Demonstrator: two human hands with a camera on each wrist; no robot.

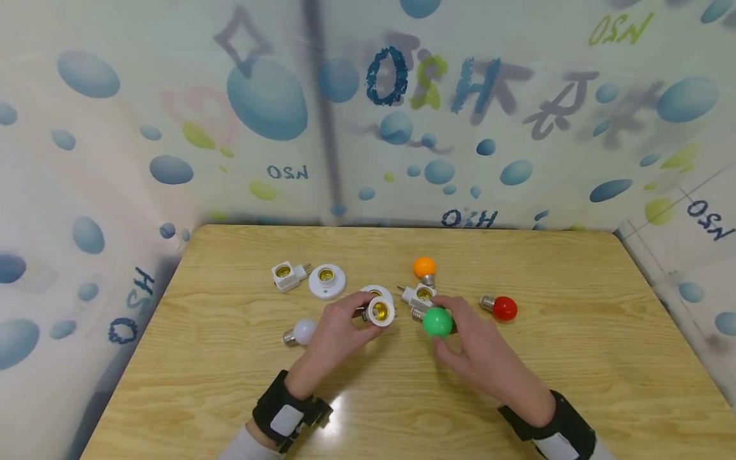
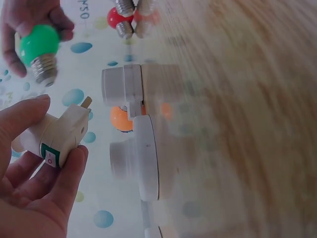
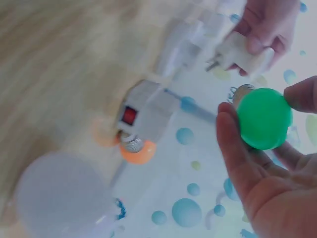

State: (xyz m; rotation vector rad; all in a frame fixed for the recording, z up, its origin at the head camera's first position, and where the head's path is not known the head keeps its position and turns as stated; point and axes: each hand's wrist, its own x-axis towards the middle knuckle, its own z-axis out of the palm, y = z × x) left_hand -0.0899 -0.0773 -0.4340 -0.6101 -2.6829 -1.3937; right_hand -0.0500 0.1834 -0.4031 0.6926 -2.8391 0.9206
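My left hand (image 1: 336, 332) holds a white plug-in lamp socket (image 1: 381, 312) between thumb and fingers, its threaded mouth facing up in the head view. A small switch and a metal prong show on this socket (image 2: 67, 131) in the left wrist view. To the right, my right hand (image 1: 483, 351) grips a green bulb (image 1: 437, 322) by its globe. The bulb's screw base (image 2: 43, 68) points toward the held socket, with a gap between them. Both things are held above the table (image 1: 397, 396).
Behind the hands lie a second plug-in socket (image 1: 424, 294), an orange bulb (image 1: 424, 266) and a partly covered round socket (image 1: 375, 290). Another round socket (image 1: 326, 282) and a plug-in socket (image 1: 284, 276) sit left. A white bulb (image 1: 304, 331) lies by the left hand, a red bulb (image 1: 505, 308) right.
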